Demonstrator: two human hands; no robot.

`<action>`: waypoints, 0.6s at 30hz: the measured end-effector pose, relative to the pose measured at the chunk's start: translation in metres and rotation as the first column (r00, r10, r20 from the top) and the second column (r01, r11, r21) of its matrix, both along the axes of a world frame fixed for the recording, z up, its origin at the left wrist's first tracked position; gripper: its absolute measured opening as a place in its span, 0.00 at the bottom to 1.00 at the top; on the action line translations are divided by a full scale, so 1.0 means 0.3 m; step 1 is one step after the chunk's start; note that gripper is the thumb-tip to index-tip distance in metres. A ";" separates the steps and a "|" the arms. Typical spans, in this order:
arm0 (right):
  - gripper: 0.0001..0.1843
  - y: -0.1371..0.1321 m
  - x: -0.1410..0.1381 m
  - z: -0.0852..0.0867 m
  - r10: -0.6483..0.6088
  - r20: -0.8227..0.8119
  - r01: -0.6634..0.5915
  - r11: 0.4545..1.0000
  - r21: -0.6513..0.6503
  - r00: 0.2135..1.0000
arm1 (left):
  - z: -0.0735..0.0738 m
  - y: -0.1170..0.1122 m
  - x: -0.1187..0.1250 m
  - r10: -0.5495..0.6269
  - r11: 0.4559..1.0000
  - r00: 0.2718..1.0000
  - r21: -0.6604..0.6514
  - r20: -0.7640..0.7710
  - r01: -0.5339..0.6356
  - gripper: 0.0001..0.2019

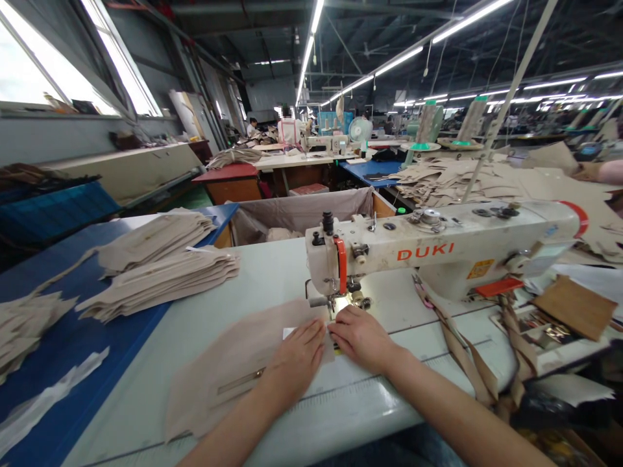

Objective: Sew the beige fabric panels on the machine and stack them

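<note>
A beige fabric panel (233, 350) with a zipper set in it lies on the pale sewing table, its right end reaching under the presser foot of the DUKI sewing machine (384, 250). My left hand (299, 357) rests flat on the panel, fingers stretched out toward the needle, beside a small white label (288, 333). Close to the lit needle area, my right hand (360, 337) has its fingers bent and together at the panel's right edge. The fingertips partly hide the cloth there. Both hands are just in front of the presser foot.
Stacked beige panels (165, 279) lie at the left, partly on a blue table (121, 344). Scissors (422, 292), fabric strips (462, 357) and a parts tray (545, 331) sit at the right. Behind the machine stands a cloth-lined bin (302, 211).
</note>
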State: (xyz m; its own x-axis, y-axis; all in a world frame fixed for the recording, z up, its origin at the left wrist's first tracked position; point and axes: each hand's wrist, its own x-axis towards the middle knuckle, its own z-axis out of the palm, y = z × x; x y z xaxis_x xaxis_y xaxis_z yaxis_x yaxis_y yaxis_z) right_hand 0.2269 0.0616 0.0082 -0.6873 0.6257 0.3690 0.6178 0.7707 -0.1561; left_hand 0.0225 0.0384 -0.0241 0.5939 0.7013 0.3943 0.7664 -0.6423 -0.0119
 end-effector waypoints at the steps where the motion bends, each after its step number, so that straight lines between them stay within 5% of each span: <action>1: 0.07 0.004 0.003 -0.002 -0.011 0.003 0.011 1.000 0.003 1.000 | -0.002 0.008 0.007 -0.005 1.000 1.000 0.008 -0.003 0.005 0.18; 18: 0.09 0.044 0.018 -0.012 -0.144 0.038 0.144 0.990 -0.008 0.989 | 0.013 0.091 0.059 -0.058 0.995 0.998 0.084 -0.010 0.059 0.18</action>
State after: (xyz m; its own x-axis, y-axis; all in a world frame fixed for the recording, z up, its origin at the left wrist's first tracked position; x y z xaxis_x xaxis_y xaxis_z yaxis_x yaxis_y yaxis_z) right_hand 0.2324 0.0747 0.0044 -0.6029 0.7228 0.3377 0.7276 0.6718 -0.1389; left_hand 0.0401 0.0657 -0.0202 0.6359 0.6299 0.4459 0.7273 -0.6824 -0.0731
